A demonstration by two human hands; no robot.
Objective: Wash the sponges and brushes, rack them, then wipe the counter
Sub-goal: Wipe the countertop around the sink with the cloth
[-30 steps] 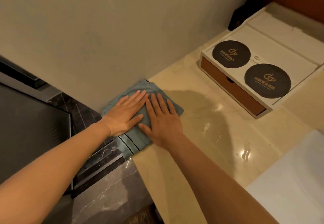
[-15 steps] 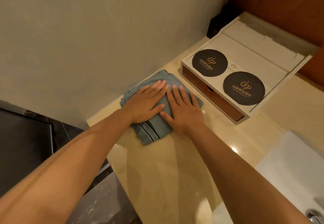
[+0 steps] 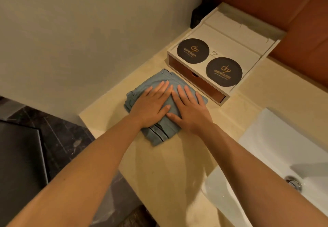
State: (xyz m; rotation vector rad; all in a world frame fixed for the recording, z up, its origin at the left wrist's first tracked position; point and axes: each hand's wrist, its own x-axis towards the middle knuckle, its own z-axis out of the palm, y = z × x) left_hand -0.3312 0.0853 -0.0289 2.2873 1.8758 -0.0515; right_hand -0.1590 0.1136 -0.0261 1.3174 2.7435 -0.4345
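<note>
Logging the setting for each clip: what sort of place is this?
Probably a hotel bathroom vanity: a white basin with a metal drain, a beige stone counter, and a drawer box topped with two logo-printed black coasters.

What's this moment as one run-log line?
step: wipe counter | left hand: flat on cloth | right hand: flat on cloth | cloth: near box

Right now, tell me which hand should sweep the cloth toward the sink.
Right, probably. The right hand presses the cloth on the side nearer the sink; the left hand sits nearer the wall.
</note>
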